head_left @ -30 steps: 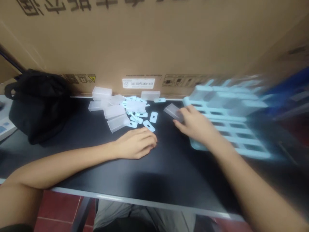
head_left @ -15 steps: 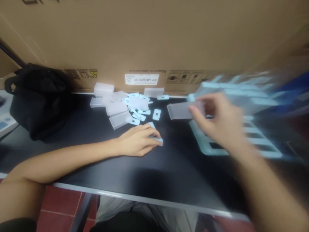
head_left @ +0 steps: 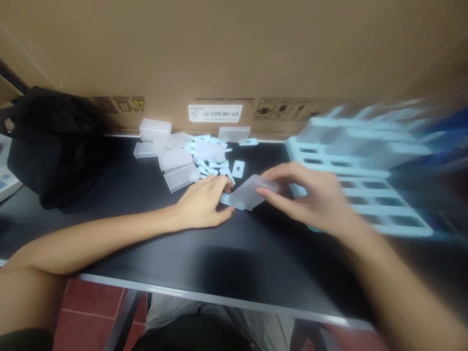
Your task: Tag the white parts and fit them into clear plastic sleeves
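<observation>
The right hand point(head_left: 314, 197) has brought the clear case point(head_left: 252, 191) down to the left hand point(head_left: 204, 202); both hands pinch it.

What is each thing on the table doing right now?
Right hand, pinching the clear case.
Clear case, held tilted above the table.
Left hand, resting down, pinching the small tab.
Small tab, held in the left hand.
Loose cases, heaped by the box.
Blue tray, lying flat, blurred.
Black bag, slumped.
</observation>
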{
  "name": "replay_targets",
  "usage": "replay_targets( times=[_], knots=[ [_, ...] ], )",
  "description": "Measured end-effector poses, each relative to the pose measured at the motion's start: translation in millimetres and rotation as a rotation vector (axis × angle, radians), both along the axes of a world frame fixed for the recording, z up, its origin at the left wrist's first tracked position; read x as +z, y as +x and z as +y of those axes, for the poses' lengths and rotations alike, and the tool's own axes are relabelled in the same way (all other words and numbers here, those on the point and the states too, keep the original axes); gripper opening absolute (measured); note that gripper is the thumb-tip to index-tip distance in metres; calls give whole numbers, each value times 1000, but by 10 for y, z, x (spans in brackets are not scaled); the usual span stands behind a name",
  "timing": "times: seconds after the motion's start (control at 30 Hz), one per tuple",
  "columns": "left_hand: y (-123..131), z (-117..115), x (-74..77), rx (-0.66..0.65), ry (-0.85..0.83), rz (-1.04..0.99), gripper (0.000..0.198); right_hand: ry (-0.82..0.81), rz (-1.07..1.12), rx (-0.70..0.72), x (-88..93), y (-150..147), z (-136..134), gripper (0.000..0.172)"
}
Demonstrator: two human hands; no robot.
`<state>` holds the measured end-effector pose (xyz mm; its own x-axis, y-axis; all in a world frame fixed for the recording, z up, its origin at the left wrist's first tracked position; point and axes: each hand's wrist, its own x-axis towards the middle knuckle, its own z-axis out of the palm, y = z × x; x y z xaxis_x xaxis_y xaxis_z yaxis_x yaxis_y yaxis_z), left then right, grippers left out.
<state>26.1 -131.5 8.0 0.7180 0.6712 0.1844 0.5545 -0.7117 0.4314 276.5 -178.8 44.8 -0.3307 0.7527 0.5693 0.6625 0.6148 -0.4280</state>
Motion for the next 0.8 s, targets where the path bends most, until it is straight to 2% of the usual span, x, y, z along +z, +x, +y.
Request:
replay_targets(
  times=[0.13,0.3,0.5,0.63,0.8],
  knots=[
    [1,-3,-6,9,-37,-21,38,59,-32,41,-4,-121,-9,3],
    [-3,7,-16,18,-28,-14,42,123,-69,93,-19,-188,4,7],
    [-8,9,-36,16,-3,21,37,189,-134,141,-80,-238,16,11],
    [-7,10,-45,15,22,49,36,256,-146,119,-104,-275,6,6],
    [-8,24,-52,1,17,41,32,220,-149,83,-90,-312,-27,11]
  ],
)
